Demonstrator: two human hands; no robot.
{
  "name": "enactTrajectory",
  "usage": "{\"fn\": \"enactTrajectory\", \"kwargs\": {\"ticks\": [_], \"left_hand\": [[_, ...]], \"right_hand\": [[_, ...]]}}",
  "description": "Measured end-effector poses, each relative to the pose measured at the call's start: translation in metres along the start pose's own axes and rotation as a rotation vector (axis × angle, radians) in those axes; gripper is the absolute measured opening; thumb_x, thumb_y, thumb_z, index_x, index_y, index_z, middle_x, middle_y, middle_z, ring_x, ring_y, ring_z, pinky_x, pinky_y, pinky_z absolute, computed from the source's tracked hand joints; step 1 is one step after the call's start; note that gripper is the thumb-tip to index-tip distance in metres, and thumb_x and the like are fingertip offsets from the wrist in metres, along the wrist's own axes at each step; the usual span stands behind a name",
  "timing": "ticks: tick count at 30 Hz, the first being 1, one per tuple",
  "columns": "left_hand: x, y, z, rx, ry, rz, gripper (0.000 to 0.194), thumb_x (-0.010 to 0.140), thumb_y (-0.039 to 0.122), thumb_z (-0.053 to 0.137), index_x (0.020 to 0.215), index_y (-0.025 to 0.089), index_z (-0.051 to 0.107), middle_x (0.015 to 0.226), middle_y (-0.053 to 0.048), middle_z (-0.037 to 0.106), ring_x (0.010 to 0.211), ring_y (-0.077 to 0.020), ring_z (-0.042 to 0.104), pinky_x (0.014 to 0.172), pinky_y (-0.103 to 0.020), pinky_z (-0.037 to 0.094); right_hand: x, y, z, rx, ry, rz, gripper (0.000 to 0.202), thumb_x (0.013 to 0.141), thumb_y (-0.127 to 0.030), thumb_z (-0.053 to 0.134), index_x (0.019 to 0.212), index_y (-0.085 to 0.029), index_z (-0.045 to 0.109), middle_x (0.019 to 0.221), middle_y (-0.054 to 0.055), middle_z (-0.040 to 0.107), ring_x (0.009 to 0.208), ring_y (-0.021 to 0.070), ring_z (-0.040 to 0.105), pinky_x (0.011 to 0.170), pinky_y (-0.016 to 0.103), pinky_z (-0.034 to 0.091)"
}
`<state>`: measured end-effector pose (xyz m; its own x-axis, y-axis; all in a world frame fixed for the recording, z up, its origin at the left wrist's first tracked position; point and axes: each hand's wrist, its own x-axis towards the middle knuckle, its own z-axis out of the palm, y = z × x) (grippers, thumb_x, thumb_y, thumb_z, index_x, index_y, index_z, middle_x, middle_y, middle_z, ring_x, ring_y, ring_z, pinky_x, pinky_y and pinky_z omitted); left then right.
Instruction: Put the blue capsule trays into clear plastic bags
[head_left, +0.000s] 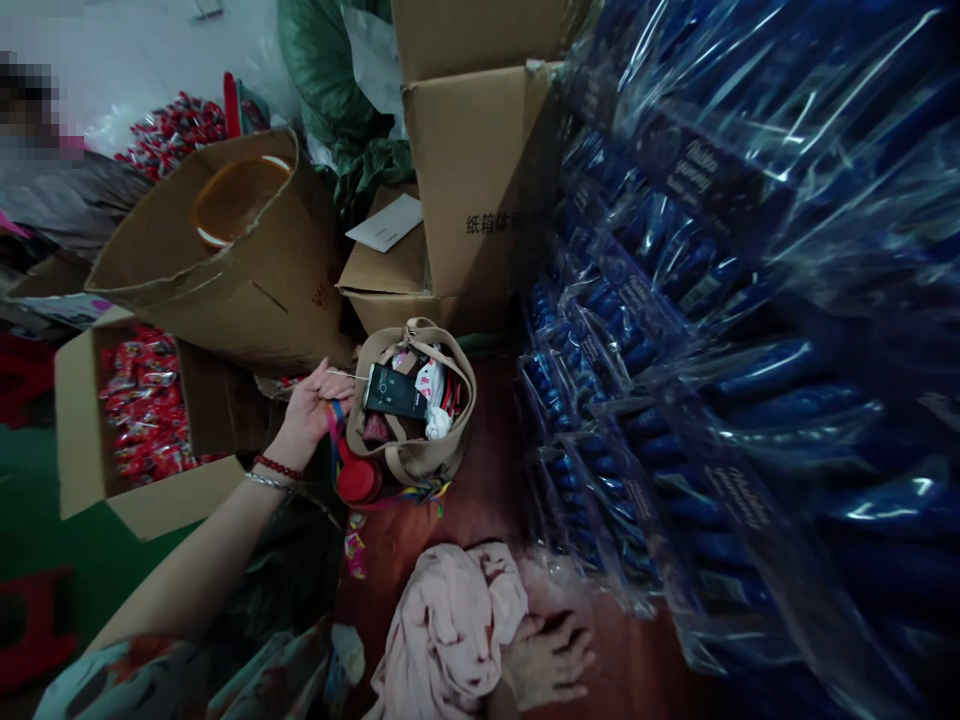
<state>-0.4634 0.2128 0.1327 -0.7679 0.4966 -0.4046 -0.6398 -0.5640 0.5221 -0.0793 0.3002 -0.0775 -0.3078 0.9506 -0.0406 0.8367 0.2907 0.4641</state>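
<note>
My left hand (313,398), with a red bead bracelet and a silvery one at the wrist, is closed at the left rim of a beige bag (448,456). A thin white cord runs from its fingers towards a dark phone (399,391) lying on top inside the bag. White crumpled packets (438,423) are beside the phone. From under the hand a multicoloured ribbon (334,425) hangs near a round red object (358,481). My right hand (551,660) lies flat on the reddish surface, fingers spread, beside a pale pink cloth (450,625).
Clear-wrapped blue goods (675,330) are stacked high on the right. Behind the bag stands a tall cardboard box (472,160). At the left are an open box of red packets (150,405) and a larger carton (262,290) holding an orange basin (240,200).
</note>
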Motion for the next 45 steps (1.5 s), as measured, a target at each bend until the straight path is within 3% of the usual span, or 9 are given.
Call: {"fn": "enactTrajectory", "kwargs": {"ticks": [5, 8, 10, 12, 15, 22, 29, 35, 45], "left_hand": [[0.001, 0.0, -0.001, -0.027, -0.013, -0.011, 0.053, 0.098, 0.027, 0.03, 0.046, 0.018, 0.027, 0.04, 0.004, 0.033, 0.038, -0.0063, 0.038, 0.045, -0.021, 0.037], [0.001, 0.0, -0.001, -0.047, -0.015, -0.015, 0.053, 0.098, 0.026, 0.03, 0.046, 0.018, 0.026, 0.04, 0.004, 0.032, 0.038, -0.0062, 0.037, 0.044, -0.021, 0.036], [0.001, 0.0, -0.002, -0.053, -0.017, -0.015, 0.052, 0.098, 0.025, 0.029, 0.047, 0.018, 0.026, 0.041, 0.004, 0.032, 0.038, -0.0063, 0.037, 0.045, -0.021, 0.036], [0.003, 0.0, -0.003, -0.05, -0.014, -0.016, 0.052, 0.098, 0.025, 0.03, 0.047, 0.019, 0.027, 0.041, 0.005, 0.032, 0.038, -0.0065, 0.037, 0.045, -0.021, 0.036], [0.005, 0.0, -0.005, -0.043, -0.012, -0.005, 0.051, 0.098, 0.025, 0.03, 0.047, 0.019, 0.026, 0.041, 0.005, 0.031, 0.038, -0.0071, 0.037, 0.045, -0.021, 0.036], [0.002, -0.003, 0.001, -0.038, -0.015, 0.002, 0.052, 0.099, 0.025, 0.029, 0.047, 0.019, 0.024, 0.041, 0.004, 0.031, 0.038, -0.0069, 0.036, 0.045, -0.02, 0.035], [-0.001, -0.003, 0.009, 0.035, -0.032, -0.023, 0.051, 0.099, 0.024, 0.027, 0.048, 0.018, 0.025, 0.041, 0.004, 0.03, 0.039, -0.0071, 0.035, 0.045, -0.021, 0.035], [0.0, -0.002, 0.028, 0.19, -0.073, -0.091, 0.051, 0.099, 0.023, 0.026, 0.047, 0.017, 0.027, 0.042, 0.003, 0.03, 0.04, -0.0075, 0.035, 0.044, -0.02, 0.034], [0.007, -0.016, 0.04, 0.312, -0.088, -0.153, 0.054, 0.098, 0.024, 0.027, 0.045, 0.017, 0.029, 0.042, 0.003, 0.029, 0.04, -0.0077, 0.035, 0.043, -0.019, 0.036]], "right_hand": [[-0.001, 0.002, 0.001, -0.051, 0.05, -0.022, 0.043, 0.085, -0.03, 0.03, 0.095, -0.049, 0.067, 0.112, 0.0, 0.068, 0.123, 0.0331, 0.048, 0.097, 0.058, 0.033], [-0.002, 0.002, 0.003, 0.129, 0.029, 0.019, 0.043, 0.085, -0.028, 0.032, 0.104, -0.05, 0.063, 0.114, 0.0, 0.067, 0.126, 0.0345, 0.045, 0.095, 0.062, 0.036], [-0.001, 0.0, 0.008, 0.375, -0.002, 0.099, 0.048, 0.086, -0.028, 0.032, 0.123, -0.052, 0.05, 0.126, 0.001, 0.06, 0.13, 0.0329, 0.04, 0.094, 0.062, 0.038], [-0.001, -0.005, 0.016, 0.615, 0.023, 0.233, 0.056, 0.087, -0.032, 0.03, 0.141, -0.048, 0.025, 0.14, 0.005, 0.047, 0.134, 0.0304, 0.034, 0.097, 0.061, 0.038], [0.0, -0.015, 0.031, 0.782, 0.115, 0.374, 0.064, 0.09, -0.037, 0.029, 0.147, -0.038, 0.002, 0.147, 0.014, 0.035, 0.136, 0.0311, 0.029, 0.102, 0.063, 0.03], [-0.003, -0.022, 0.046, 0.829, 0.121, 0.379, 0.063, 0.091, -0.036, 0.032, 0.148, -0.039, 0.005, 0.15, 0.011, 0.03, 0.139, 0.03, 0.023, 0.108, 0.061, 0.02], [-0.003, -0.02, 0.034, 0.829, 0.101, 0.379, 0.063, 0.091, -0.036, 0.03, 0.148, -0.038, 0.003, 0.15, 0.012, 0.028, 0.14, 0.0293, 0.022, 0.108, 0.06, 0.021], [-0.003, -0.019, 0.03, 0.826, 0.104, 0.371, 0.063, 0.092, -0.036, 0.031, 0.147, -0.04, 0.0, 0.151, 0.011, 0.027, 0.141, 0.0281, 0.02, 0.109, 0.059, 0.02], [-0.003, -0.021, 0.05, 0.791, 0.113, 0.371, 0.064, 0.092, -0.036, 0.032, 0.147, -0.04, 0.0, 0.149, 0.013, 0.032, 0.139, 0.0288, 0.023, 0.107, 0.061, 0.022]]}}
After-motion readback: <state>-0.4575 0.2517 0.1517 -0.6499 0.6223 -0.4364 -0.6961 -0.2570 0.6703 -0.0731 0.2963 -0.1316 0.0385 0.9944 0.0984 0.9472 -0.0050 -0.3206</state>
